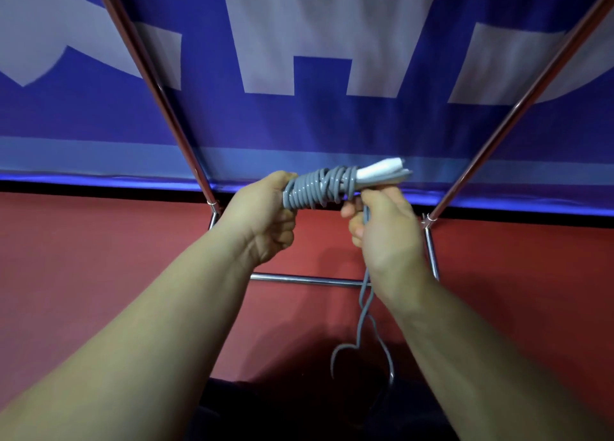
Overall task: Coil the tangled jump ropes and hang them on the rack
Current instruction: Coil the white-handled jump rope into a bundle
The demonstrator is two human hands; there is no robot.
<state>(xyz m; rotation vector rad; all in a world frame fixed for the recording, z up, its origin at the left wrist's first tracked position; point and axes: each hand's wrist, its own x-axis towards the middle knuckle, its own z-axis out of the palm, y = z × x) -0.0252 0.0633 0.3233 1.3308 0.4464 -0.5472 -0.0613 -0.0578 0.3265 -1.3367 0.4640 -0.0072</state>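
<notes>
A grey jump rope (320,186) is wound in many turns around its white handles (378,171), forming a tight bundle held level in front of me. My left hand (262,214) grips the left end of the bundle. My right hand (382,228) pinches the loose rope just under the bundle's right end. The free tail (363,317) hangs down from that hand as a doubled strand and curls near my legs. The chrome rack (299,278) stands behind my hands, its low crossbar between my forearms.
Two slanted rack poles (156,85) (528,98) rise left and right in front of a blue-and-white banner (319,122). The floor (99,241) below is red. Dark clothing fills the bottom centre.
</notes>
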